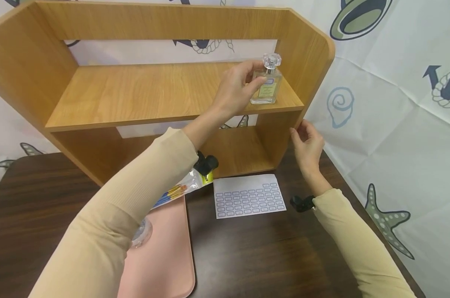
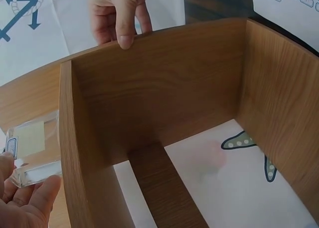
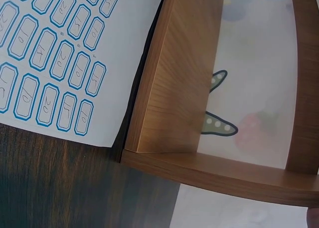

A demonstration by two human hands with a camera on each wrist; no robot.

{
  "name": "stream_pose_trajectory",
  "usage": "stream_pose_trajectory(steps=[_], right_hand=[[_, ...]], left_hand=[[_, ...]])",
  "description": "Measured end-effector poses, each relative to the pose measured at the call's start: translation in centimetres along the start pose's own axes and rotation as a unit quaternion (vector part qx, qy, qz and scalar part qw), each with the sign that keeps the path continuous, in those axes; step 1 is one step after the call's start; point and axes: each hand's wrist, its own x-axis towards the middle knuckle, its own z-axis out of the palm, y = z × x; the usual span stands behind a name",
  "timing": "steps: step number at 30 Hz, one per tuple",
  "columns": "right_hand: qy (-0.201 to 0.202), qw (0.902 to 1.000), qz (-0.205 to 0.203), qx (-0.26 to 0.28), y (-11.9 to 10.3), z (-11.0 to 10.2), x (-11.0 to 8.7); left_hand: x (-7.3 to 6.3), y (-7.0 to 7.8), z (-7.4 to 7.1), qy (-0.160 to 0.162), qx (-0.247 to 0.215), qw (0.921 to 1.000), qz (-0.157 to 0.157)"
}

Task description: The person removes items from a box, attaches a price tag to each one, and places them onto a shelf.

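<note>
My left hand (image 1: 237,89) holds a clear glass perfume bottle (image 1: 268,87) at the right end of the upper shelf. The bottle has a faceted clear cap, a pale yellow-green label and a small blue-edged sticker on the label. Whether its base touches the shelf board, I cannot tell. My right hand (image 1: 307,145) grips the right side panel of the wooden desk shelf (image 1: 316,45). In the left wrist view the right thumb (image 2: 125,26) lies over that panel's edge, its fingers on the outer side. Only a fingertip shows in the right wrist view.
A sheet of blue-bordered stickers (image 1: 249,196), handwritten with numbers, lies before the shelf on the dark table (image 1: 247,256). Left of it are a pink tray (image 1: 165,256), a clear packet of blue-and-orange sticks (image 1: 176,190) and a round clear item (image 1: 143,232) partly behind the left sleeve.
</note>
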Motion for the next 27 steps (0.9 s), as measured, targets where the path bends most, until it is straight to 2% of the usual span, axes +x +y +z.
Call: stream_pose_trajectory(steps=[12,27], right_hand=[[0.002,1.0,0.0,-0.004,-0.28,-0.03,-0.08],[0.004,0.9999,-0.005,-0.01,-0.24,0.01,0.02]], left_hand=[[0.3,-0.09,0.14,-0.004,0.015,0.9998,-0.014],[0.32,-0.28,0.27,0.008,0.014,0.9998,-0.007]])
